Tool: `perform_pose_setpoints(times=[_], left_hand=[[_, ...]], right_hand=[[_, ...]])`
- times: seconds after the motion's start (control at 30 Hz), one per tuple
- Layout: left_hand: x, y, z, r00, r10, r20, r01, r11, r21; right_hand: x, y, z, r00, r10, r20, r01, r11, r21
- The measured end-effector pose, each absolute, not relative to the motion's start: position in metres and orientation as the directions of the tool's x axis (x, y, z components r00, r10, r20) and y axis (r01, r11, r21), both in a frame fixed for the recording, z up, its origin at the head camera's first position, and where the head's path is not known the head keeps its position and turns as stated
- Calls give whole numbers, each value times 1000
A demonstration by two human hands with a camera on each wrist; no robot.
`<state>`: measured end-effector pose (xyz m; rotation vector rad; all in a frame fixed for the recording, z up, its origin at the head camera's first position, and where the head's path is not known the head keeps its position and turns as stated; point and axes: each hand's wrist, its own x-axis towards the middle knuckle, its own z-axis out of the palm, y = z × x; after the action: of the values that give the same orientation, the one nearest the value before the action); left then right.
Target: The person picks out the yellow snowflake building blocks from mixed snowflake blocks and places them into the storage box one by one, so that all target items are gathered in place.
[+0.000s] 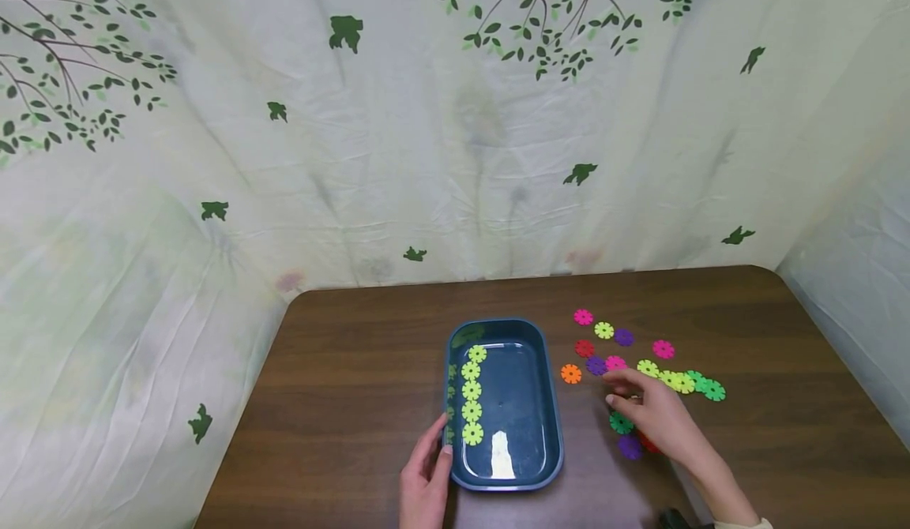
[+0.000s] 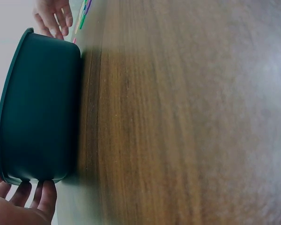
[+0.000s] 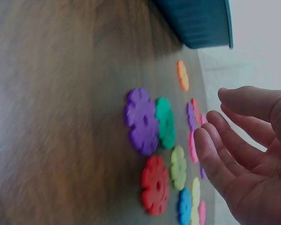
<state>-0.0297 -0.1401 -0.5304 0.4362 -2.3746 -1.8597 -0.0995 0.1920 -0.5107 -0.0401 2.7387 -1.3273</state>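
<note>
A dark blue plastic tray [image 1: 506, 410] lies on the table with a column of several yellow-green flower-shaped discs [image 1: 471, 391] along its left inner side. My left hand [image 1: 424, 478] grips the tray's left side near the front corner; in the left wrist view its fingers [image 2: 47, 199] rest against the outer wall. Over the loose discs hovers my right hand [image 1: 654, 414], thumb and fingers apart and nothing between them. Beneath and near it are a green disc [image 3: 165, 123], a purple disc [image 3: 142, 122], a red disc [image 3: 155, 185] and a yellow-green disc [image 3: 179, 167].
An orange disc [image 1: 571, 373] lies just right of the tray. Pink, red, purple and yellow-green discs are scattered behind the right hand, and a row of yellow-green and green discs [image 1: 714, 390] stretches rightward. A leaf-patterned curtain [image 1: 455, 158] hangs behind the wooden table [image 1: 341, 387].
</note>
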Motion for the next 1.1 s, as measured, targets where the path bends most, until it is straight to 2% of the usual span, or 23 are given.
perform_pose_setpoints(times=[0.27, 0.7, 1.1], left_hand=[[-29, -141, -530, -957, -272, -99, -159, 208, 965], [-29, -140, -531, -959, -267, -98, -154, 197, 968], [-31, -139, -530, -948, -284, -143, -207, 212, 955]], right_hand=[[-89, 205, -516, -998, -49, -26, -12, 642, -766], [-82, 225, -519, -997, -21, -75, 38, 701, -712], [-85, 230, -520, -988, -74, -134, 49, 674, -737]])
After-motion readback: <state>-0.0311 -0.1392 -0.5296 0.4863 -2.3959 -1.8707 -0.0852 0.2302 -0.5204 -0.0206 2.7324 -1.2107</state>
